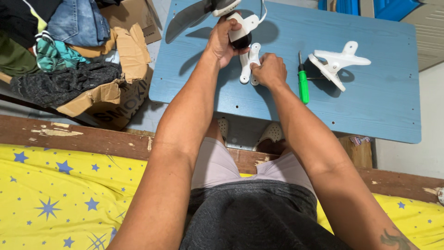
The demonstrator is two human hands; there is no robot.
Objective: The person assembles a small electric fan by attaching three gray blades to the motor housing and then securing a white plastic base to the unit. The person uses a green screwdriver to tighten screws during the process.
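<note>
Left grip [224, 42] wraps the fan motor [240, 34]; right grip [269, 69] pinches the white bracket [250, 62], beside a green screwdriver [303, 83] on the blue table [370, 102]

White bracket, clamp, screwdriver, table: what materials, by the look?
White bracket, under the right hand: likely moulded plastic, smooth, rounded edges. White clamp: same glossy plastic look. Screwdriver: translucent green plastic handle, dark shaft, probably metal. Table: blue, wood grain visible, probably painted or laminated board.
</note>
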